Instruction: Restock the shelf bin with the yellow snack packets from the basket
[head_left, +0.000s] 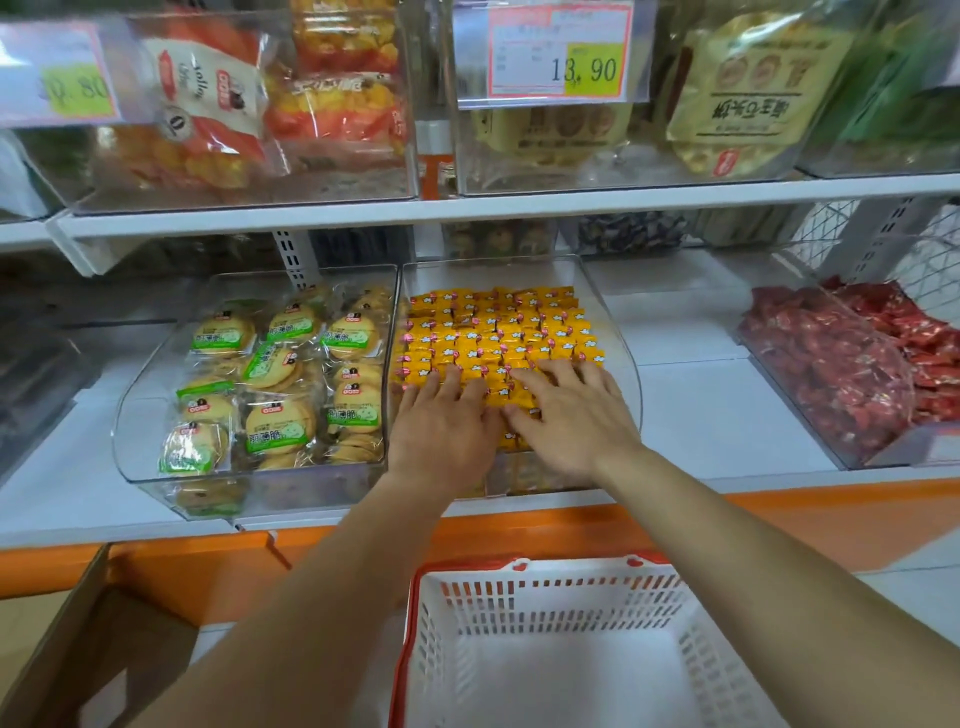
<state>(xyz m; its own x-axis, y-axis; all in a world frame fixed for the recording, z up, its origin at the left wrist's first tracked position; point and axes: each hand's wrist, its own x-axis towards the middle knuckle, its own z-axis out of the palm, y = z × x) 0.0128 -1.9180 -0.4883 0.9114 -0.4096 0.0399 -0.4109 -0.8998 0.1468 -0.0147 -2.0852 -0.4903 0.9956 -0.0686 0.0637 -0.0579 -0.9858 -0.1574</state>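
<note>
while left hand (444, 426), right hand (576, 415) press, yellow packets (498, 327) underneath

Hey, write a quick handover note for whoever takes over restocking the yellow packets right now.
Left hand: open, pressed flat on the yellow snack packets.
Right hand: open, also flat on them.
Packets fill the clear shelf bin in rows.
Basket: no packets visible inside.
Done: restock looks complete.
Left: probably just level the front rows, then withdraw both hands.
</note>
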